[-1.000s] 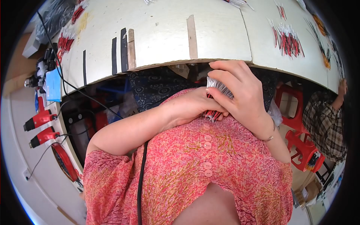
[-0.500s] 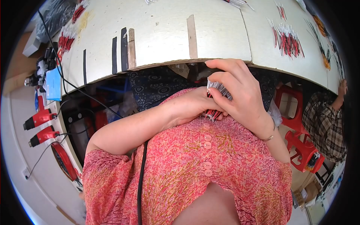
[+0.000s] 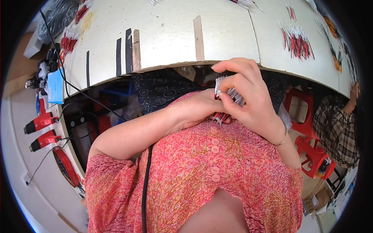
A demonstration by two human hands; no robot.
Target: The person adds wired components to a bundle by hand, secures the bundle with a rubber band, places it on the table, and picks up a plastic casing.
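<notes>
A bundle of thin red and black wires with white ends is held in front of the chest. My left hand is wrapped round its lower part, and its fingertips are partly hidden behind the bundle. At the upper, white ends of the bundle, my right hand has thumb and index finger bent together on the wire tips, with the other fingers curled above. A metal bracelet is on the right wrist.
Ahead is a pale worktable with dark and brown tape strips. Red wire piles lie at its right and left. Two red heat guns are at left. Red stools and a person in plaid are at right.
My right hand has shifted slightly, its thumb and index finger drawing together at the white wire ends. My left hand keeps its hold on the bundle, nearly still.
</notes>
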